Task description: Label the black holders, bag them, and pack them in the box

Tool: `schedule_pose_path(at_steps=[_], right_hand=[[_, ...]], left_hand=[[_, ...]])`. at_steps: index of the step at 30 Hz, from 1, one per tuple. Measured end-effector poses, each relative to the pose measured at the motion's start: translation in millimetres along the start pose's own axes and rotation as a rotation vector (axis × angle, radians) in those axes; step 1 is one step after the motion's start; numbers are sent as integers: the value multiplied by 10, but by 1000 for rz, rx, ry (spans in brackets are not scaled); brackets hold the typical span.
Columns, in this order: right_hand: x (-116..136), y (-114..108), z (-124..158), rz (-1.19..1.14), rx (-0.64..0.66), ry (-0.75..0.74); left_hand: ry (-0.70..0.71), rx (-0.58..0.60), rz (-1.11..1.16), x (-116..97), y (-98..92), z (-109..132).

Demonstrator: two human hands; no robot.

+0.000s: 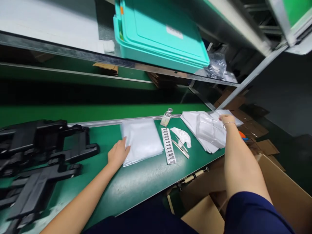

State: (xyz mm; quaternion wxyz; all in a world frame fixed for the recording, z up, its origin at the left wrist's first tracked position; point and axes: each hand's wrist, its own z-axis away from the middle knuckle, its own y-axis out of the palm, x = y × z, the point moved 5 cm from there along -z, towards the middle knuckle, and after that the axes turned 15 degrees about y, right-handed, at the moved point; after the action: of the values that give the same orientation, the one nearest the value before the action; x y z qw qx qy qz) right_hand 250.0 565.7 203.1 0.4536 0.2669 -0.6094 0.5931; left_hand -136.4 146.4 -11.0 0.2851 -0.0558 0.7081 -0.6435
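Note:
My left hand [118, 151] rests at the left edge of a stack of clear plastic bags [143, 141], thumb apart from the fingers, not gripping it. At the far right of the bench, my right hand [227, 120] is closed at the upper edge of a pile of white packing sheets [191, 119]. Its fingertips are partly hidden. A folded translucent plastic bag [207, 126] lies on that pile. Between the two piles are a strip of printed labels [168, 146], white tweezers [180, 149], a crumpled white wipe [181, 135] and a small bottle with a metal top [166, 117].
Black plastic frames [46, 146] cover the left of the green bench [146, 182]. Overhead, a shelf [73, 58] carries a turquoise lidded bin [156, 35]. Open cardboard boxes [285, 185] stand below the bench at right, beside my right arm.

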Motion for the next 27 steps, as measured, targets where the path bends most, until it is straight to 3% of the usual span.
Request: schedule_pose_path(at_steps=[3, 6, 7, 8, 9, 12, 14, 17, 19, 21, 23, 25, 27], right_hand=[[243, 526, 275, -151, -13, -127], [197, 1364, 959, -164, 245, -329], [88, 1674, 1262, -103, 369, -369], [-65, 2027, 1617, 170, 539, -456], [-250, 2289, 1933, 289, 621, -478], [-798, 2780, 2642, 524, 676, -470], [-1069, 2907, 2886, 649, 664, -465], [-1264, 2928, 3021, 804, 608, -559], [-1307, 2914, 3045, 897, 567, -645], [-1315, 2897, 3050, 912, 583, -648], [-1218, 2820, 3070, 721, 597, -642], [-1018, 2615, 3128, 270, 612, -662], [-883, 2382, 3220, -198, 765, -549]], left_hand=[[20, -7, -10, -24, -16, -8], [27, 2, -27, 1, -24, 11], [35, 4, -38, 9, -30, 34], [48, 3, -50, 10, -37, 68], [66, 0, -61, 3, -43, 113], [141, -12, -79, -66, -37, 300], [196, -28, -79, -136, -22, 466], [329, -57, -62, -227, -66, 776], [425, -80, -33, -204, -202, 1012], [428, -129, -21, -32, -445, 1239], [296, -207, -61, 295, -743, 1446], [58, -261, -129, 694, -995, 1636], [-183, -233, -168, 1024, -1103, 1772]])
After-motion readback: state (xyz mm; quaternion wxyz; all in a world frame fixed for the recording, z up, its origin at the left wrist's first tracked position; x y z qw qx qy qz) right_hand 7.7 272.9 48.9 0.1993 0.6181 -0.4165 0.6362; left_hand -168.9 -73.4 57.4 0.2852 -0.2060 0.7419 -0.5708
